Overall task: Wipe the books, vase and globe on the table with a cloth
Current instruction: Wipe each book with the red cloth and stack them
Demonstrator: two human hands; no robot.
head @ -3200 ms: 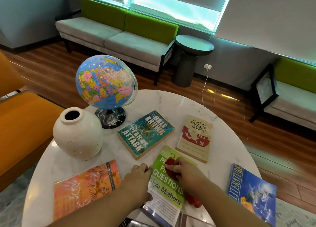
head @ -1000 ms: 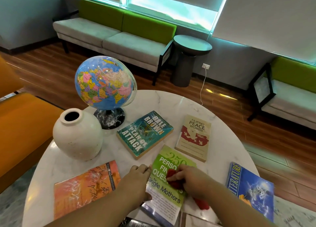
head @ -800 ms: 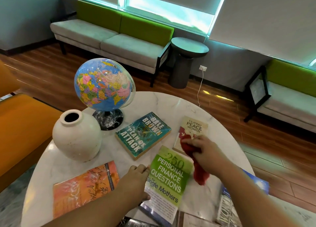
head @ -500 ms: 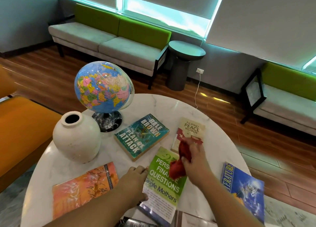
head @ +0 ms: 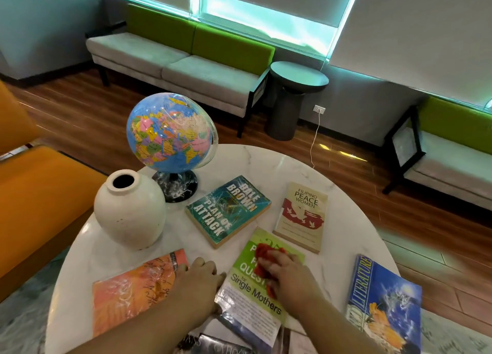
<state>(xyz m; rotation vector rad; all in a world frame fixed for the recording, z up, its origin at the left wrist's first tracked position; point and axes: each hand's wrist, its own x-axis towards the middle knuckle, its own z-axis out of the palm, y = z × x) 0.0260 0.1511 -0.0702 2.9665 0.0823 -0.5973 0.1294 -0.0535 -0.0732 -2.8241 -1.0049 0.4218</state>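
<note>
My right hand (head: 286, 276) grips a red cloth (head: 263, 255) and presses it on the green finance book (head: 255, 289) near the table's front. My left hand (head: 198, 279) rests with curled fingers at that book's left edge, holding it in place. Other books lie around: an orange one (head: 133, 289) at the left, the teal "Plan of Attack" (head: 229, 210), the beige "Filipino Peace Women" (head: 302, 215), and a blue "Literature" book (head: 383, 303) at the right. A cream vase (head: 130, 210) and a globe (head: 170, 132) stand at the back left.
All of it sits on a round white marble table (head: 346, 194). An orange seat (head: 40, 199) is close on the left. Green-backed sofas (head: 186, 60) and a dark round side table (head: 295, 98) stand farther off on the wooden floor. More dark book covers (head: 218, 347) show at the bottom edge.
My right hand brought the cloth back from the beige book down onto the green book's cover. My left hand stayed at the green book's left edge.
</note>
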